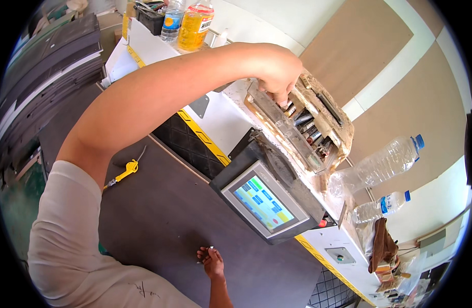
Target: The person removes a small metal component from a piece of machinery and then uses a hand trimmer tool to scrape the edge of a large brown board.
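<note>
A white-sleeved left arm stretches up to a grimy open tray (318,120) of small metal bits on top of a white machine (220,115), the left hand (278,72) bent over it with fingers (283,98) pressed together, dipping among the bits. Below them glows a touchscreen panel (261,203). The right hand (211,261) rests flat on the dark worktop (169,215), its fingers spread.
</note>
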{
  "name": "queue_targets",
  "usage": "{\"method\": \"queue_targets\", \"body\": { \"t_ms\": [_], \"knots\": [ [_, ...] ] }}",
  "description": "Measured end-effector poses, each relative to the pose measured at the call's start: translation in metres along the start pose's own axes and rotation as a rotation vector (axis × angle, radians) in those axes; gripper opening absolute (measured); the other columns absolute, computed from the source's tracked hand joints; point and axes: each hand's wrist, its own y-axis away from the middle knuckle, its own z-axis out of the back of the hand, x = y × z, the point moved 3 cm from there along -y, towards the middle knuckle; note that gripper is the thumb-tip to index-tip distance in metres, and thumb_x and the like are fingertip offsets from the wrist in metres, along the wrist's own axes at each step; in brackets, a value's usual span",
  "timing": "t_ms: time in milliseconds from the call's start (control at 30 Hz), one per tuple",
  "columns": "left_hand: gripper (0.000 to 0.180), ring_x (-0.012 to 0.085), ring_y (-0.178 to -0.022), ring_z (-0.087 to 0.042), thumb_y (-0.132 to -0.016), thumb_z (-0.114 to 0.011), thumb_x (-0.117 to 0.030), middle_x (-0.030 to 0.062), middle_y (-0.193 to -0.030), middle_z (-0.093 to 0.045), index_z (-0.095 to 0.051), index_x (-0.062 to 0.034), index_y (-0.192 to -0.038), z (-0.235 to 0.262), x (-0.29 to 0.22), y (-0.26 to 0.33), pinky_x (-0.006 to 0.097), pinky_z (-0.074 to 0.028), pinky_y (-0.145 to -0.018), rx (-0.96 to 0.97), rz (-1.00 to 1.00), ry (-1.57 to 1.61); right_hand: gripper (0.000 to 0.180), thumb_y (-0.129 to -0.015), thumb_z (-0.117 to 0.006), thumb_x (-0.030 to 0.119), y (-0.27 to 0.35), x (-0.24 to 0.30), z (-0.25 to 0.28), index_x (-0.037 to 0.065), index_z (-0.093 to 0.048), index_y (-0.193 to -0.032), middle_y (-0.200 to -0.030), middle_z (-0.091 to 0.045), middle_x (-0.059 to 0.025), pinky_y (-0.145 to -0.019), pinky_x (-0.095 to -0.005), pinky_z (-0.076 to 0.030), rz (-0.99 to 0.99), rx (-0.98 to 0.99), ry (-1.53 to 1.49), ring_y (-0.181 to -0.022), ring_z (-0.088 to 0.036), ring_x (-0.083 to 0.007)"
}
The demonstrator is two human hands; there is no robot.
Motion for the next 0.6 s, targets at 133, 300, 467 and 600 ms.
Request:
{"method": "queue_targets", "body": {
  "t_ms": [133,300,467,600],
  "knots": [
    [0.023,0.0264,-0.079,-0.073,-0.082,-0.083,-0.026,0.0103,-0.084,-0.078,-0.082,-0.0055,-0.092,-0.003,-0.003,-0.005,0.04,-0.055,-0.072,0.033,0.012,0.1,0.014,-0.104,-0.062,0.019,0.001,-0.001,-0.002,0.005,-0.065,-0.102,-0.112,-0.073,-0.0164,-0.088,-0.0433,-0.058,-0.005,-0.017,-0.015,-0.097,-0.073,-0.0299],
    [0.021,0.0256,-0.079,-0.073,-0.084,-0.082,-0.024,0.0099,-0.084,-0.078,-0.081,-0.0055,-0.094,-0.003,-0.02,-0.002,0.039,-0.056,-0.073,-0.122,-0.136,0.096,0.014,-0.104,-0.063,0.019,-0.001,-0.003,0.001,0.005,-0.066,-0.102,-0.113,-0.073,-0.0162,-0.089,-0.0435,-0.058,-0.003,0.0,-0.019,-0.098,-0.073,-0.0296],
    [0.032,0.0273,-0.076,-0.072,-0.085,-0.081,-0.035,0.0111,-0.082,-0.077,-0.082,-0.0034,-0.092,-0.01,-0.045,-0.012,0.039,-0.055,-0.072,-0.015,-0.145,0.069,0.013,-0.105,-0.062,0.018,0.001,-0.002,0.003,0.005,-0.066,-0.103,-0.113,-0.073,-0.0153,-0.09,-0.0432,-0.058,-0.021,-0.02,-0.028,-0.099,-0.073,-0.0291],
    [0.045,0.0264,-0.072,-0.069,-0.084,-0.082,-0.046,0.0118,-0.077,-0.075,-0.081,-0.0009,-0.089,-0.022,-0.046,-0.028,0.041,-0.053,-0.068,0.057,-0.07,0.123,0.013,-0.105,-0.061,0.017,0.001,-0.001,0.001,0.004,-0.065,-0.105,-0.112,-0.073,-0.0157,-0.09,-0.0435,-0.059,-0.008,-0.001,-0.029,-0.098,-0.073,-0.029]
  ]
}}
